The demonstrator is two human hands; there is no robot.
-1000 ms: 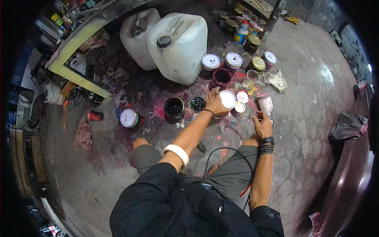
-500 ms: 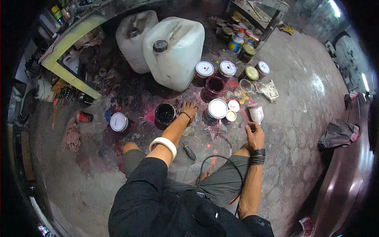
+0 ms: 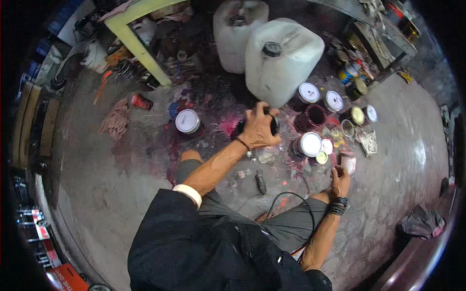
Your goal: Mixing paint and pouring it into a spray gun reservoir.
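Our left hand (image 3: 259, 131) is clasping a dark can (image 3: 275, 124), a jerrycan (image 3: 284, 68) standing just behind. Whether our right hand (image 3: 341, 182) is gripping, we cannot tell.

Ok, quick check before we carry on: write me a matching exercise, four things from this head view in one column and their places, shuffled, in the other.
Things
1. left hand
2. right hand
3. dark tool
4. pinkish cloth

Places
A. just left of the small red container
B. next to the pale pinkish cup
C. over a dark can
D. between the person's knees

Right pairs: 1-C, 2-B, 3-D, 4-A
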